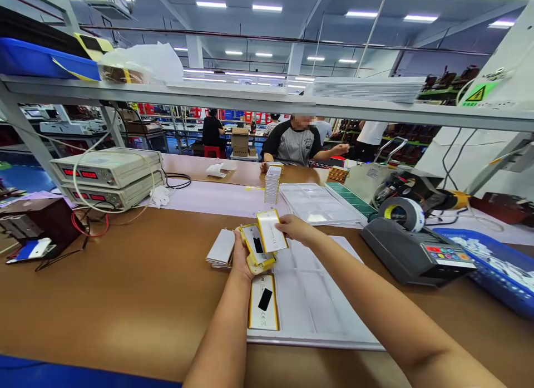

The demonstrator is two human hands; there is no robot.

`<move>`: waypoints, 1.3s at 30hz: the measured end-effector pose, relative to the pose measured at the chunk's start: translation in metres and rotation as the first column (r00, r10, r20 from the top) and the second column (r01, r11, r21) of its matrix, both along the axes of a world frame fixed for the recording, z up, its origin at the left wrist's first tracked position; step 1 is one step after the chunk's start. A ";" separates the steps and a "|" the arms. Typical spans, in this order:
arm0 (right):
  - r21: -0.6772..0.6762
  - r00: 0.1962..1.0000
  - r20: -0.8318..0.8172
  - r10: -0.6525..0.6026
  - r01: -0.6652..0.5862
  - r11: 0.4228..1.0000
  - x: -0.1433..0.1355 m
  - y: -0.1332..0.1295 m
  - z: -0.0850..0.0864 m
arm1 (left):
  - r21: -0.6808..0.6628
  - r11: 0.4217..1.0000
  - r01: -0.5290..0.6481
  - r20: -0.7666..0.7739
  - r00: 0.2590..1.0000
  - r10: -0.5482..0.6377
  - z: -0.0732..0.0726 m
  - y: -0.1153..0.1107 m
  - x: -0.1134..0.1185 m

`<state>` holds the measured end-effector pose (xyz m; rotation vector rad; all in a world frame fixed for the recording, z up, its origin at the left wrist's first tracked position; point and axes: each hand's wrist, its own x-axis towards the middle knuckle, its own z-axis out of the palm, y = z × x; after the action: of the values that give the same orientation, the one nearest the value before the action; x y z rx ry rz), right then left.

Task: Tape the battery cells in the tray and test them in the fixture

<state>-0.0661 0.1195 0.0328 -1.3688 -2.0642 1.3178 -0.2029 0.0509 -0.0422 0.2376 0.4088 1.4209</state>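
My left hand (pixel 242 254) is closed around a small stack of flat pouch battery cells (pixel 255 244), white with yellow edges and a black patch on the top one. Between the fingers of my right hand (pixel 295 230) is a single pouch battery cell (pixel 272 231), tilted and overlapping the stack. Below the hands, another battery cell (pixel 262 302) with a black patch lies in the left column of a white compartment tray (pixel 317 339). Left of my left hand, a pile of white flat pieces (pixel 221 247) rests on the table.
A tall stack of cells (pixel 272 185) stands beyond my hands, beside more white trays (pixel 319 201). To the right are a tape dispenser (pixel 413 251) and a blue basket (pixel 496 265). Stacked meters (pixel 110 176) stand left. A co-worker (pixel 296 143) sits opposite, under the overhead shelf (pixel 233 98).
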 end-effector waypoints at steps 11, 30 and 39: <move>0.513 0.930 0.355 -0.091 -0.113 0.851 0.005 -0.033 0.008 | 0.198 0.975 0.101 0.045 0.993 -0.112 0.001 -0.006 -0.002; 0.407 0.937 0.311 -0.160 0.021 0.913 0.096 -0.025 -0.078 | 0.018 0.969 -0.246 -0.191 0.951 0.245 0.013 0.009 -0.010; 0.389 0.941 0.325 -0.095 -0.041 0.920 0.100 -0.029 -0.071 | -0.109 0.963 -0.247 -0.304 0.930 0.205 0.016 0.007 0.001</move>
<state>0.0338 0.0905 -0.0386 -1.5041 -2.3523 0.6294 -0.2019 0.0574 -0.0265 0.2885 0.8011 1.5793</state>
